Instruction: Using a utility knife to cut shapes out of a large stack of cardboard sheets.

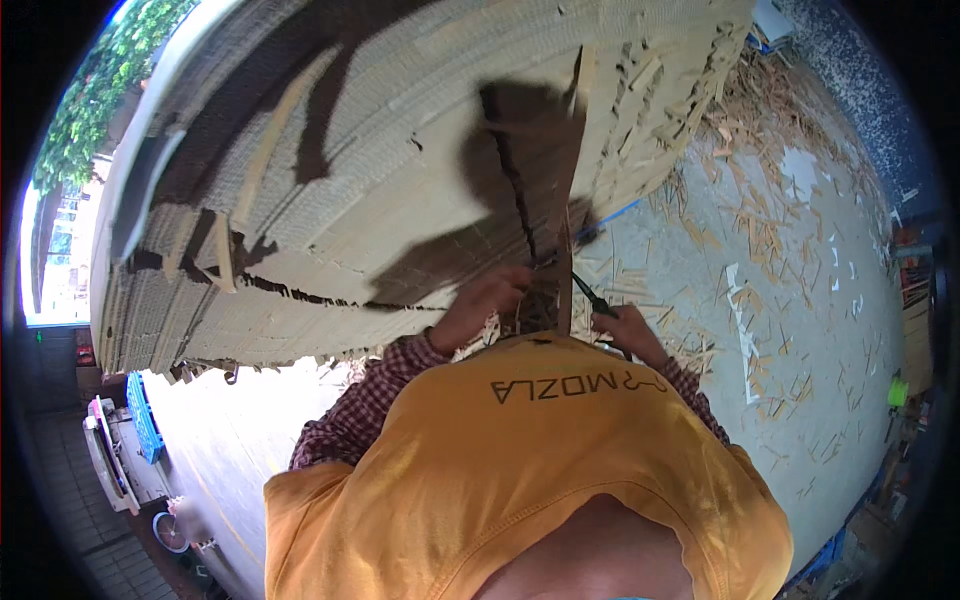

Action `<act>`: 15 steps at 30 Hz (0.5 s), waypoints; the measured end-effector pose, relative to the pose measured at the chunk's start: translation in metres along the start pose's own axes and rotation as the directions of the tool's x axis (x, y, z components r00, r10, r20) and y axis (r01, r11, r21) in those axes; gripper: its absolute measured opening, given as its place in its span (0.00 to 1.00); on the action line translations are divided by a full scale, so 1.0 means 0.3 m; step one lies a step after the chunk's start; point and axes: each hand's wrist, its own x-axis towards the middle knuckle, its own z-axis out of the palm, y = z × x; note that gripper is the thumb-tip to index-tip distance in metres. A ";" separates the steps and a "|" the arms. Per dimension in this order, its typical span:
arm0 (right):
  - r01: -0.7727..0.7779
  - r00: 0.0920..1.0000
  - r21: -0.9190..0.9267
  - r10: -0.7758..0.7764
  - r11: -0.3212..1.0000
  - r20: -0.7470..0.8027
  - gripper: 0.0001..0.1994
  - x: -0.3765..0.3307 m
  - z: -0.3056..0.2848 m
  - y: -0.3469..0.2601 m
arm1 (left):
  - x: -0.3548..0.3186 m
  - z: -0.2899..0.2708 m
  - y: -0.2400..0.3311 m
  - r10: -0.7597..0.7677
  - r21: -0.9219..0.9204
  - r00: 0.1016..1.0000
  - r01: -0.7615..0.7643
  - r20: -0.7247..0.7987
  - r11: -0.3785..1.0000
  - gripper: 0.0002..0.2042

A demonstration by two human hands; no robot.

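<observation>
A tall stack of tan cardboard sheets (380, 240) fills the upper left, its edge rough and cut with dark gaps. My left hand (485, 305) is at the near edge of the stack, fingers curled; what lies in them is hidden. Just to its right, a long narrow cardboard strip (567, 220) stands out from the stack toward my chest. My right hand (628, 330) is closed around a slim dark tool (592, 295), whose tip points to the strip. The kind of tool cannot be made out.
Loose cardboard scraps (755, 210) litter the pale floor (650, 270) at the right, thickest at the far right. Pieces of white paper (742, 330) lie among them. A blue plastic crate (143, 418) and a bicycle wheel (170, 532) show at the left. A bright green object (897, 392) sits at the right edge.
</observation>
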 end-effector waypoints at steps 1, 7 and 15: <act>-0.090 0.991 -0.071 0.097 0.993 0.091 0.25 0.046 -0.016 0.075 | 0.018 -0.069 -0.067 -0.037 -0.072 0.995 0.031 -0.090 0.997 0.16; 0.119 0.992 0.085 -0.115 0.989 -0.055 0.15 0.098 -0.193 -0.158 | 0.081 -0.172 0.042 0.200 -0.042 0.892 -0.237 -0.405 0.971 0.18; 0.417 0.903 0.364 -0.425 0.833 -0.060 0.14 -0.036 -0.193 -0.270 | 0.022 -0.146 -0.022 0.071 0.199 0.898 0.019 -0.434 0.980 0.20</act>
